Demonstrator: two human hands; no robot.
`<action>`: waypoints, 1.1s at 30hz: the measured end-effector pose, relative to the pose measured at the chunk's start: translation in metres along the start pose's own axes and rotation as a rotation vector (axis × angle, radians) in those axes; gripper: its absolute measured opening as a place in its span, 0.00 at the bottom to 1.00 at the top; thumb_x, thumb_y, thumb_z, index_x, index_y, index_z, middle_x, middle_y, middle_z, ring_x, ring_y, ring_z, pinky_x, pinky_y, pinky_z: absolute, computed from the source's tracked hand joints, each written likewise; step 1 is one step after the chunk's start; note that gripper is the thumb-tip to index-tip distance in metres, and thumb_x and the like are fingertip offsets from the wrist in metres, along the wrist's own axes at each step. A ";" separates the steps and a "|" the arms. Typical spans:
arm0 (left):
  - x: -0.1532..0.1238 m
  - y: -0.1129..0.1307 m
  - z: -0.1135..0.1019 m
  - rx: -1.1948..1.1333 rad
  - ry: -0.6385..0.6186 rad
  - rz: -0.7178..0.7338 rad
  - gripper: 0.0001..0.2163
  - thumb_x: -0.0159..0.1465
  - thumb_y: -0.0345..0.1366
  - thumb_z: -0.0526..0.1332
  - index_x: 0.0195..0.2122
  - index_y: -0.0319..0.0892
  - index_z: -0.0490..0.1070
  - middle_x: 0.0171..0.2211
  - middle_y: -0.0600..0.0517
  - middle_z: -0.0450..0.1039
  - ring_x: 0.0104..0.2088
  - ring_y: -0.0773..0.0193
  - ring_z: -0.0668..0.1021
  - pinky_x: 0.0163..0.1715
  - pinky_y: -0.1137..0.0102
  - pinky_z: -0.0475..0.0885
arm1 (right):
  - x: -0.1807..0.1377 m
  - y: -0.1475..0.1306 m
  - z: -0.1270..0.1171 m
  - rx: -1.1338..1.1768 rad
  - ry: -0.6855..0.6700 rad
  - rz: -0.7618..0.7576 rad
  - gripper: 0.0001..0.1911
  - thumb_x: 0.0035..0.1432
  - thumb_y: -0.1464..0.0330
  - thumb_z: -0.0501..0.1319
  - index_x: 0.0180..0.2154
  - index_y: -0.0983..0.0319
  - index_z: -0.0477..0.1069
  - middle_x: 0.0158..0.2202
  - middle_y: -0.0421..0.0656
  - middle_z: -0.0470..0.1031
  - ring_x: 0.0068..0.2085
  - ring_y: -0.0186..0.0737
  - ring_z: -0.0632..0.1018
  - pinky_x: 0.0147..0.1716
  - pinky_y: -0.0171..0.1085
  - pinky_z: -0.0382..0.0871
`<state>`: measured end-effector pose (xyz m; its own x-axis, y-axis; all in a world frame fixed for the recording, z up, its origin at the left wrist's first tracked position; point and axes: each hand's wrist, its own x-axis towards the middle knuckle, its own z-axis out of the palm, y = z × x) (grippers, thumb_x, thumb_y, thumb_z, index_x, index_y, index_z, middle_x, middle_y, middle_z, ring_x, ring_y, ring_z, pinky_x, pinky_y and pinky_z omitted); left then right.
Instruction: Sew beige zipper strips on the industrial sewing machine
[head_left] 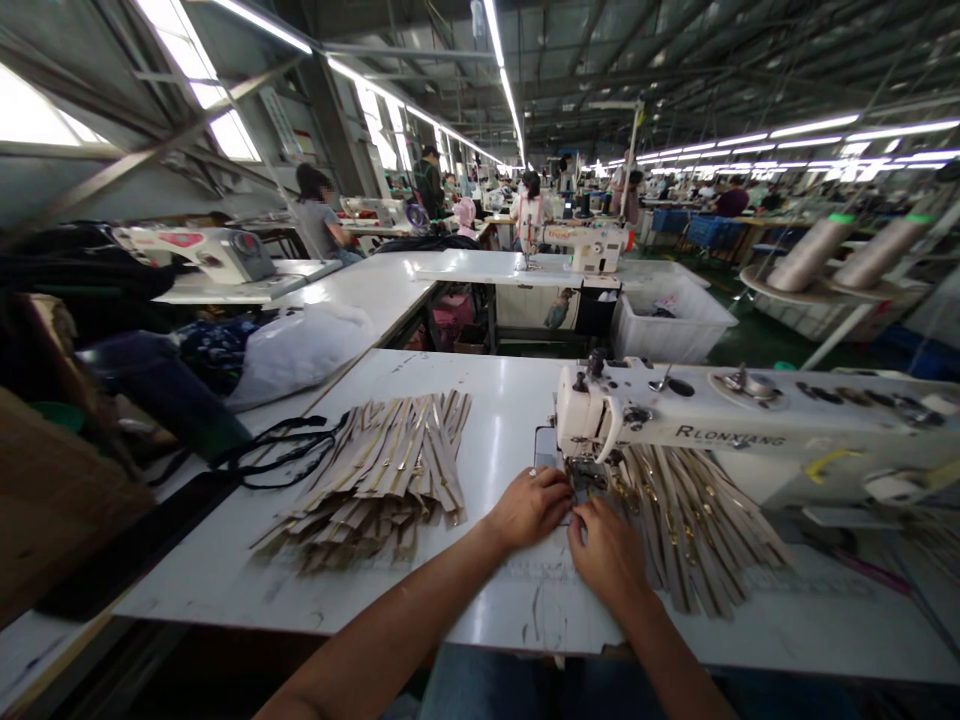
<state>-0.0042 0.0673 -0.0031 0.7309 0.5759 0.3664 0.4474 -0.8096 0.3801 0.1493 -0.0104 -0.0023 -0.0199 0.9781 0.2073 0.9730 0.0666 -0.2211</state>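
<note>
While both hands, left and right, pinch a zipper strip flat, it feeds straight under the sewing machine needle.

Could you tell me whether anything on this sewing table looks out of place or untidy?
Nothing is clearly damaged or spilled. The pile of beige zipper strips is loosely fanned, and a black cord lies tangled beside it. Both hands, left hand and right hand, rest flat by the sewing machine.

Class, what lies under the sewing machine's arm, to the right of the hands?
A fanned pile of beige strips lies under the sewing machine. Its far ends are hidden by the machine's arm.
</note>
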 end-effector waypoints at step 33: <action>0.000 -0.002 0.002 0.108 -0.023 -0.177 0.24 0.65 0.40 0.56 0.62 0.38 0.62 0.61 0.44 0.65 0.60 0.50 0.65 0.61 0.55 0.60 | 0.015 0.004 0.025 0.020 0.121 -0.051 0.15 0.62 0.73 0.52 0.47 0.63 0.73 0.38 0.47 0.79 0.36 0.44 0.79 0.31 0.39 0.69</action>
<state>-0.0042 0.0690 -0.0056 0.6471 0.7085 0.2815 0.6216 -0.7041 0.3434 0.1470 0.0097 -0.0234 -0.0399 0.9423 0.3323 0.9667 0.1206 -0.2258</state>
